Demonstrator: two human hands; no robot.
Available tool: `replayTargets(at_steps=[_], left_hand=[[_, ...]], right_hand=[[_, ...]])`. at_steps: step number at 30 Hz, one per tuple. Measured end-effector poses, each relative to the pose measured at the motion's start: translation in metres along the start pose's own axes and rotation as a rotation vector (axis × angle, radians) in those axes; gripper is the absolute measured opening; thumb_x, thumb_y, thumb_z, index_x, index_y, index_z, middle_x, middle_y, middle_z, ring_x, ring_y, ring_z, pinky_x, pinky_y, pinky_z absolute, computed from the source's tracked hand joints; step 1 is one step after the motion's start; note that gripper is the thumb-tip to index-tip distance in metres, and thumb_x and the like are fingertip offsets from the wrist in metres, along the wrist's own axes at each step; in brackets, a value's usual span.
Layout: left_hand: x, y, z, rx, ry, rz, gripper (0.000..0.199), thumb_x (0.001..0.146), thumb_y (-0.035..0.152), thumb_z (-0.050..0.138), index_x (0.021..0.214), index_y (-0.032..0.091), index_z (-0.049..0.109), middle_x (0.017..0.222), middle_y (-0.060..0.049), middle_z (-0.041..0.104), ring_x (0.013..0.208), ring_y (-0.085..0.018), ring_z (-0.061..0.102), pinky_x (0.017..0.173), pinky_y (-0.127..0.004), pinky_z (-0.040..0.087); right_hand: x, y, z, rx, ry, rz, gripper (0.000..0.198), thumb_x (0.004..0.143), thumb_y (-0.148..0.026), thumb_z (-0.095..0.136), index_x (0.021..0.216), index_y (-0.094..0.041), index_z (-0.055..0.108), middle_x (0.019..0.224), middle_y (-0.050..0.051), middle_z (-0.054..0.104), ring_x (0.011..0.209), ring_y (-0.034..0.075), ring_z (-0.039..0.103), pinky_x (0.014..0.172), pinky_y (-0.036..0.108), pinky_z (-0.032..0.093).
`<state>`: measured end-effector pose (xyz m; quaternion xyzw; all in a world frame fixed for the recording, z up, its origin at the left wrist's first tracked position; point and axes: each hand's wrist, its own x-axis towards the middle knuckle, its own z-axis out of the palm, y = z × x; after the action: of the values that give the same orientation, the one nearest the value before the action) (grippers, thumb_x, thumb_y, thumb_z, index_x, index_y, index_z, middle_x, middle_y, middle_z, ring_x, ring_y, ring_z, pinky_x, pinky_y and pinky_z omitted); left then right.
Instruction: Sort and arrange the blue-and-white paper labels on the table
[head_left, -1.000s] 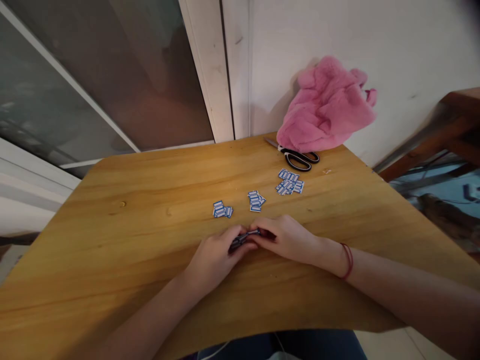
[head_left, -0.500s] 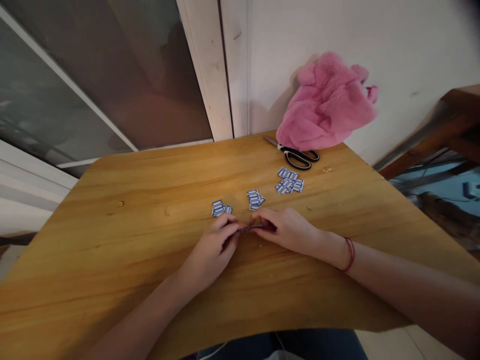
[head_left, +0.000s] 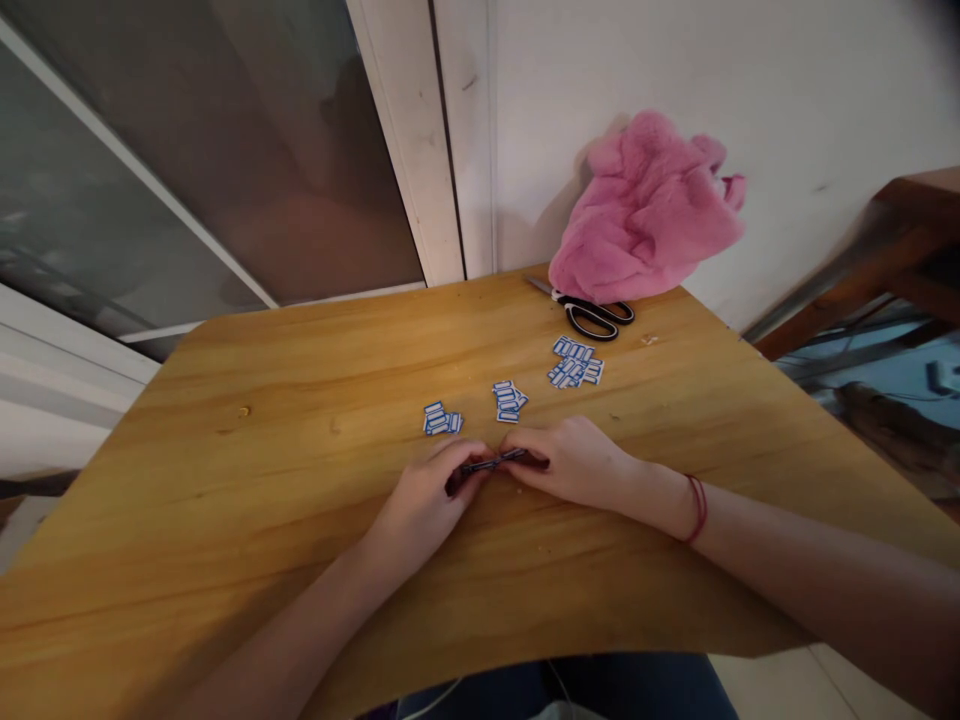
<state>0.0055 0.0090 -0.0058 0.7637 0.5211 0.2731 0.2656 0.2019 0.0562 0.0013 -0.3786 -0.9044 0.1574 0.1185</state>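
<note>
Between my two hands is a thin, dark, flat piece (head_left: 491,463), seen nearly edge-on, so its kind does not show. My left hand (head_left: 433,497) pinches its left end between thumb and fingers. At the other end, my right hand (head_left: 574,462), with a red cord on the wrist, is closed on it too. Just beyond my fingers lie small white labels with blue borders in three loose groups: a left pile (head_left: 441,419), a middle pile (head_left: 508,400) and a larger right pile (head_left: 575,362). Neither hand touches these piles.
Black-handled scissors (head_left: 592,312) lie at the back of the wooden table (head_left: 300,480), partly under a pink fluffy cloth (head_left: 649,215) against the wall. A tiny yellowish bit (head_left: 244,411) is at the left. A glass door frame (head_left: 405,140) borders the far side.
My left fingers have shifted slightly, and more of the dark flat piece shows between my hands. My right hand keeps its grip. The label piles have not moved on the table.
</note>
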Motion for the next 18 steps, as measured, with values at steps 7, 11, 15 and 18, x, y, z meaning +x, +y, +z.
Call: replayTargets(at_steps=[7, 11, 15, 18], left_hand=[[0.0008, -0.0032, -0.0002, 0.009, -0.047, 0.005, 0.012, 0.083, 0.018, 0.052, 0.093, 0.022, 0.057, 0.08, 0.001, 0.053, 0.059, -0.009, 0.048, 0.054, -0.02, 0.041], [0.0017, 0.0001, 0.001, -0.013, -0.049, -0.018, 0.009, 0.082, 0.017, 0.053, 0.089, 0.021, 0.056, 0.076, 0.002, 0.049, 0.058, -0.009, 0.046, 0.053, -0.02, 0.039], [0.0019, 0.0044, 0.0033, -0.028, -0.061, -0.027, 0.006, 0.081, 0.016, 0.052, 0.085, 0.02, 0.052, 0.073, 0.003, 0.048, 0.058, -0.009, 0.044, 0.051, -0.02, 0.037], [0.0015, 0.0058, 0.0032, -0.03, -0.055, -0.027, 0.006, 0.081, 0.016, 0.052, 0.084, 0.02, 0.051, 0.073, 0.003, 0.047, 0.058, -0.009, 0.044, 0.05, -0.02, 0.035]], right_hand=[[0.0007, -0.0006, -0.0042, 0.005, -0.026, -0.022, 0.019, 0.082, -0.035, 0.054, 0.092, -0.022, 0.064, 0.063, -0.001, 0.062, 0.057, 0.012, 0.054, 0.05, 0.022, 0.023], [0.0014, -0.0013, -0.0021, 0.011, -0.073, -0.044, 0.018, 0.083, -0.032, 0.053, 0.094, -0.021, 0.062, 0.066, -0.001, 0.064, 0.058, 0.013, 0.056, 0.05, 0.022, 0.022], [0.0015, -0.0036, 0.0012, 0.001, -0.093, -0.057, 0.016, 0.084, -0.03, 0.051, 0.09, -0.018, 0.059, 0.07, 0.001, 0.066, 0.059, 0.013, 0.057, 0.05, 0.022, 0.022], [0.0008, -0.0048, 0.0026, 0.008, -0.091, -0.069, 0.015, 0.084, -0.029, 0.05, 0.09, -0.018, 0.058, 0.07, 0.002, 0.066, 0.06, 0.014, 0.058, 0.051, 0.023, 0.023]])
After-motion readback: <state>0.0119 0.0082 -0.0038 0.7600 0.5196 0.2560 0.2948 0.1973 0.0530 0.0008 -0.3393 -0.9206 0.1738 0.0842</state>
